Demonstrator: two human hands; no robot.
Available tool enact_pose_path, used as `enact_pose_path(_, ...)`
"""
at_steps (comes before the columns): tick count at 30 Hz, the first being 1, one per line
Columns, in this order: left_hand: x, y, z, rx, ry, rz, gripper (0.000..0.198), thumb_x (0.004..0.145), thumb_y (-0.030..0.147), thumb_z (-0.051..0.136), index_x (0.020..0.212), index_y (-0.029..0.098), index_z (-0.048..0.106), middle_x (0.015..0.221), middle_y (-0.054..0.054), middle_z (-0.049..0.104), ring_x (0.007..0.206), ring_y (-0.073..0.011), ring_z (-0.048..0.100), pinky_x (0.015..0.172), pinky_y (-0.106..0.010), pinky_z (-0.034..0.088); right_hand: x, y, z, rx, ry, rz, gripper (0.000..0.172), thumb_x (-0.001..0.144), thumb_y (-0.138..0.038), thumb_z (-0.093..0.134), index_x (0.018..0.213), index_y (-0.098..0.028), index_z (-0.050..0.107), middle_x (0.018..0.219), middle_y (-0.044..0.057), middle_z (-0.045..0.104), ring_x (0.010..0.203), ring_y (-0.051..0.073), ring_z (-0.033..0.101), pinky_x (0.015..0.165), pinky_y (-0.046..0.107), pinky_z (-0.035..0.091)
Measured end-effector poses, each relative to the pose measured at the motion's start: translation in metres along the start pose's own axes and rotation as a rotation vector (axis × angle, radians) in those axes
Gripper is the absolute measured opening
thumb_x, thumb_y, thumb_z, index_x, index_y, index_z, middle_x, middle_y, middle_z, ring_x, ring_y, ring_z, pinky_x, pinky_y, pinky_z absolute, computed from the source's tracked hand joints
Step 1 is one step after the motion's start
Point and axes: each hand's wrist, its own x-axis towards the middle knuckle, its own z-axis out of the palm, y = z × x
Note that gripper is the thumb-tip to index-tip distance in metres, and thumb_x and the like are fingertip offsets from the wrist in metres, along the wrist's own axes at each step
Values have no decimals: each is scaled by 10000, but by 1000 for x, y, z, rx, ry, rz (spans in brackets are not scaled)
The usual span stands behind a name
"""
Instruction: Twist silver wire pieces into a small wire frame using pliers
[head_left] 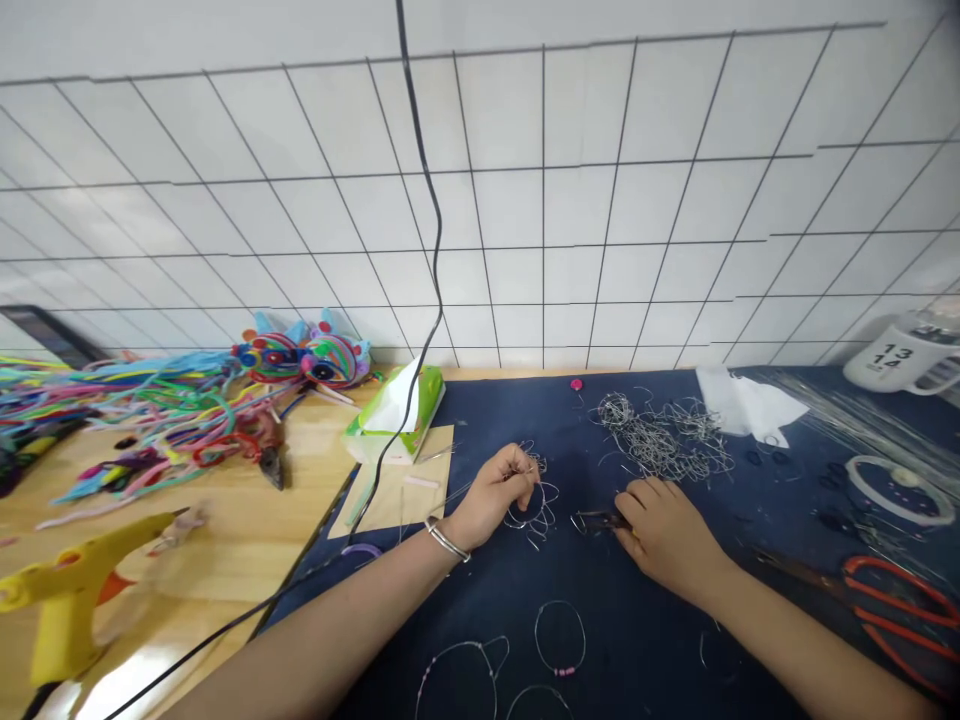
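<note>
My left hand (496, 498) is pinched closed on a looped piece of thin silver wire (541, 503), whose curls spread below and right of the fingers. Closed around a small pair of pliers (600, 520), my right hand (666, 525) rests low over the dark blue cloth (622, 630). The pliers' tips point left, beside a small bent wire; whether they grip it I cannot tell. A gap separates the two hands. Behind the right hand lies a tangled heap of wire pieces (667, 440). Nearer me are wire rings, one with pink beads (564, 671).
Orange-handled scissors (900, 600) lie right, near a white ring (900, 517) and a mug (904, 352). A black cable (437, 240) hangs before the tiled wall. Left are a tissue pack (397, 410), a yellow glue gun (71, 595) and coloured pipe cleaners (165, 385).
</note>
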Motion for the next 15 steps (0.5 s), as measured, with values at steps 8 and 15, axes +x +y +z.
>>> enact_pose_path(8,0,-4,-4,-26,-2,-5,96,724,120,466,732,161,380,723,24,495,474,-35,423,530,-198,351,-1,2,1,22,-37,-9,86,763,-247,462,799,-193,517,803,49,487,788,183,426,708,318,308)
enact_pose_path(15,-2,-3,-2,-76,7,9,113,730,115,459,791,177,387,681,40,471,480,-48,433,506,-195,347,-4,1,-2,23,-37,-29,107,749,-234,470,831,-194,528,825,55,498,812,194,430,723,331,318)
